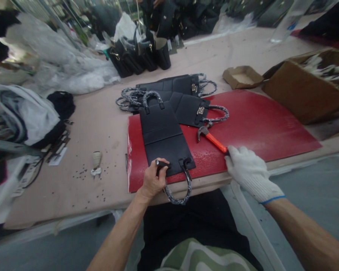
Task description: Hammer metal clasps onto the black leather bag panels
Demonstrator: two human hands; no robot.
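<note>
A black leather bag panel [165,131] lies flat on a red board [251,124], with a wrapped handle at each end. At its near end my left hand [154,178], bare, is closed around a short dark metal punch [161,163]. The near handle [178,199] hangs over the table's edge beside that hand. My right hand [247,169], in a white glove, grips the end of an orange-handled claw hammer [214,141]. The hammer's head is over the board, near a second black panel [186,107] with a metal clasp.
Cardboard boxes [302,90] stand at the right. Finished-looking black bags [141,54] and plastic wrap [81,71] are at the back. A tool with a taped handle [96,160] lies left amid small dark bits. A grey cloth bundle [31,113] sits far left.
</note>
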